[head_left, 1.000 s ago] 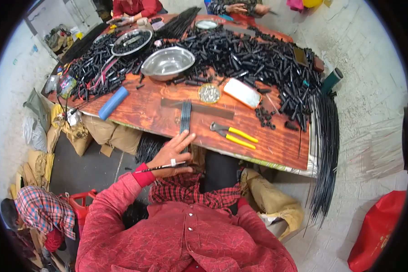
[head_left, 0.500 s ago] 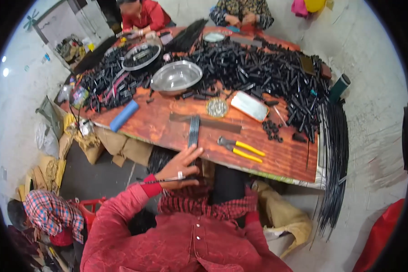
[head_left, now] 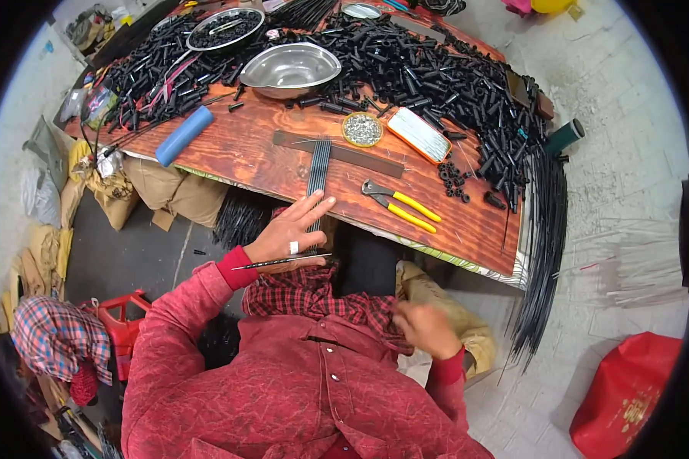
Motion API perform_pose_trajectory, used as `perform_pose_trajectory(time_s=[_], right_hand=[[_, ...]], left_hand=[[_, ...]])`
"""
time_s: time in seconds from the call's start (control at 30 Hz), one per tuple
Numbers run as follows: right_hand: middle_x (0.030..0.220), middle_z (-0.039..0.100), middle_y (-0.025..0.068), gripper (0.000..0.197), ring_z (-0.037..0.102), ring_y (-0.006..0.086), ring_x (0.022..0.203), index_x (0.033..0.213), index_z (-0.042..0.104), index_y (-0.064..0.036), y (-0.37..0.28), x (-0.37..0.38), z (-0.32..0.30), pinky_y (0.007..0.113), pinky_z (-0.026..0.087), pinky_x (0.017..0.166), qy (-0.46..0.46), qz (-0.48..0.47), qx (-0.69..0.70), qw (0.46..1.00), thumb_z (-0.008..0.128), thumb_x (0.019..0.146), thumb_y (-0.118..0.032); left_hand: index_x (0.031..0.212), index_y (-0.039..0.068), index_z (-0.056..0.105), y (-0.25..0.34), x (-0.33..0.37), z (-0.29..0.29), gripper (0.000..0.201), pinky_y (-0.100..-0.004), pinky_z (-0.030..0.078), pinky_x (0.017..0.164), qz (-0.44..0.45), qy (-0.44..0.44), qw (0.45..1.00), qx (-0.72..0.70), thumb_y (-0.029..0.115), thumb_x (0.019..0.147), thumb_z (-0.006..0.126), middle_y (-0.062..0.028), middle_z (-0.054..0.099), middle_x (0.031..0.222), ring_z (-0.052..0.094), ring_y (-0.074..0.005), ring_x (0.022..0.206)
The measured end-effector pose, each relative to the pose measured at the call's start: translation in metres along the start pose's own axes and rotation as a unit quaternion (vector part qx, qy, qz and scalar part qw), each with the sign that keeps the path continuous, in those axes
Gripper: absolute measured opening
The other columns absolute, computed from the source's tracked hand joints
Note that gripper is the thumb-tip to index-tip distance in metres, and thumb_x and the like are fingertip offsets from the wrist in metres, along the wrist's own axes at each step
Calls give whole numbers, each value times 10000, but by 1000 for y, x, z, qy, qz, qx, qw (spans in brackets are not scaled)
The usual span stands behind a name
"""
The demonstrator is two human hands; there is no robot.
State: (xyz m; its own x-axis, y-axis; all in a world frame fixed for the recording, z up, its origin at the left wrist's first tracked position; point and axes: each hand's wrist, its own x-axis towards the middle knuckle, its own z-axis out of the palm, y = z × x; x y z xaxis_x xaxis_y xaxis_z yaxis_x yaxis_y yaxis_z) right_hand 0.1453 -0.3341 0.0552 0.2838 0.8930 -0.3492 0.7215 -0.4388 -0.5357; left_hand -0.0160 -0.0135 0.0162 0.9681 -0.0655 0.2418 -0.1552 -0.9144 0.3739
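Note:
Several thin black rods (head_left: 318,168) lie side by side, crossing a flat dark strip (head_left: 367,161) and reaching the table's near edge. There my left hand (head_left: 287,233) is on them, fingers stretched over the rods and thumb below. Another thin dark stick (head_left: 272,264) lies along that thumb. My right hand (head_left: 430,330) is raised in front of my body, right of the middle and away from the table. Its fingers are curled together and slightly blurred; anything between them is hidden. Right of the rods lie end-cutting pliers (head_left: 412,210) with yellow handles.
Black tubular pieces (head_left: 436,84) heap across the table (head_left: 245,153). Nearer stand a metal bowl (head_left: 291,69), a round dish of small silvery parts (head_left: 362,129) and a white tray (head_left: 419,135). A blue roll (head_left: 184,136) lies left. Long black rods (head_left: 540,252) hang at the right edge.
My right hand has come into view with curled fingers. My left hand stays on the rods. The view has tipped downward, so the people across the table are mostly out of sight.

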Motion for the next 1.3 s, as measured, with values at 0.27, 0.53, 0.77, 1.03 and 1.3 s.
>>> perform_pose_trajectory(time_s=[0.27, 0.53, 0.77, 1.03, 1.3], right_hand=[[918, 692, 151, 172, 675, 306, 815, 997, 680, -5, -18, 184, -80, 387, 524, 726, 295, -150, 28, 943, 625, 928, -153], [1064, 659, 177, 154, 661, 371, 910, 975, 703, -60, -37, 290, -83, 464, 527, 797, 326, -135, -101, 930, 660, 860, -152], [1012, 664, 160, 134, 671, 375, 825, 924, 701, -50, -38, 303, -82, 475, 539, 732, 315, -151, -153, 924, 660, 854, -157], [943, 663, 136, 127, 667, 351, 837, 938, 716, -82, -42, 305, -81, 469, 523, 716, 329, -193, -100, 919, 664, 860, -168], [952, 666, 111, 147, 665, 316, 849, 945, 722, -81, -57, 294, -82, 442, 521, 726, 277, -164, -137, 937, 678, 861, -193]], left_hand=[[900, 82, 598, 2, -1, -1, 376, -562, 332, 1143, 21, 39, 999, -14, 389, 790, 784, -211, 286, 1586, 266, -466, 1455], [858, 74, 576, -11, -6, 6, 393, -560, 316, 1157, 27, 58, 998, -18, 431, 823, 734, -220, 310, 1576, 278, -467, 1452], [847, 60, 569, -6, -6, -3, 374, -552, 320, 1153, 8, 61, 996, -62, 392, 815, 739, -237, 320, 1564, 292, -476, 1441], [850, 66, 558, -9, -5, 2, 334, -546, 323, 1154, 13, 61, 997, -44, 361, 834, 713, -219, 327, 1566, 294, -473, 1441], [810, 59, 545, -4, -4, -2, 405, -547, 313, 1160, 11, 66, 996, -58, 429, 844, 704, -244, 334, 1556, 307, -481, 1432]])
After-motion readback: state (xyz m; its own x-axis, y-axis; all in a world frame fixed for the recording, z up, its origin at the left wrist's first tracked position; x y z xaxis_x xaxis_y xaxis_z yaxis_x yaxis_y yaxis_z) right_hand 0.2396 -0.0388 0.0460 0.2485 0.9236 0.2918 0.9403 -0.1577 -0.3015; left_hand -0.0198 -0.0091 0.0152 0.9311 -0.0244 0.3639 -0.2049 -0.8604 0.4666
